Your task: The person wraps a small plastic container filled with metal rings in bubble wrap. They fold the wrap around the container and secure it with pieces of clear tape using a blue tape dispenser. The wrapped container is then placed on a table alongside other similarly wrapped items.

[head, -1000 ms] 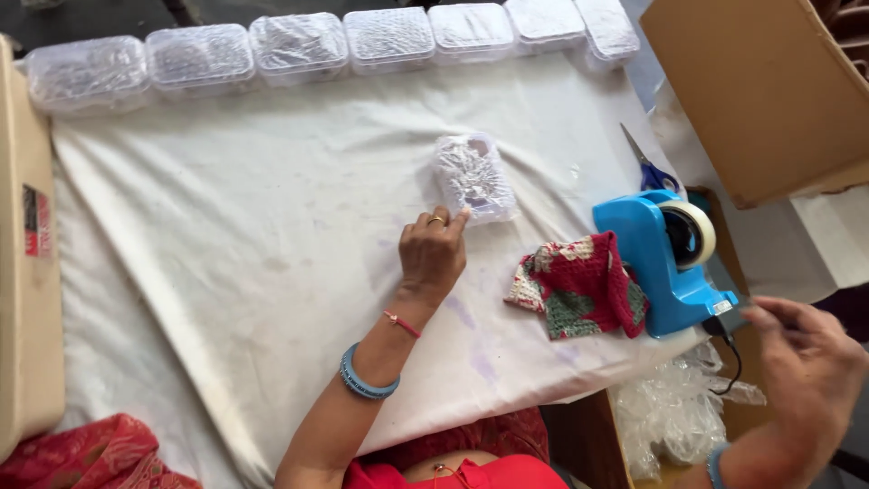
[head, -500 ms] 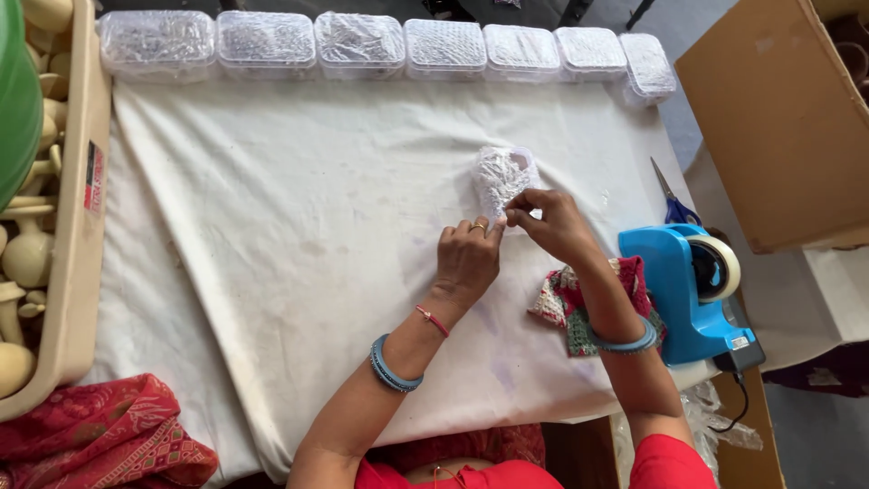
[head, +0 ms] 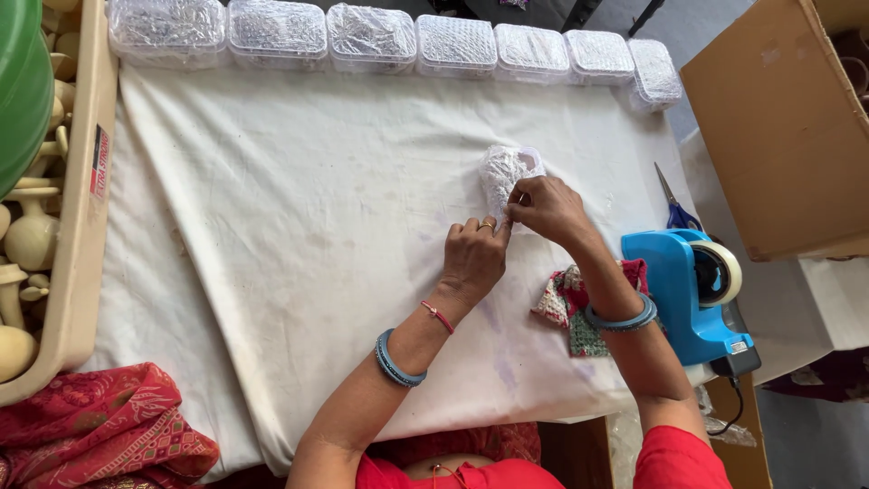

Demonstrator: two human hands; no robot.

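Observation:
A small bubble-wrapped bundle (head: 503, 172) lies on the white cloth (head: 299, 235) in the middle right of the table. My left hand (head: 472, 258) rests just below it with its fingers curled against the bundle's lower edge. My right hand (head: 543, 206) pinches the wrap at the bundle's lower right side. Both hands touch the same bundle. Blue bangles sit on both wrists.
Several wrapped clear boxes (head: 389, 36) line the far edge. A blue tape dispenser (head: 692, 290) and scissors (head: 674, 204) sit at right, a patterned cloth (head: 579, 312) by my right forearm. A cardboard box (head: 778, 118) stands far right. A beige crate (head: 77, 208) of wooden pieces is at left.
My right hand came from the tape dispenser side over to the bundle and now pinches it. My left hand stayed at the bundle's lower edge. The view shifted left.

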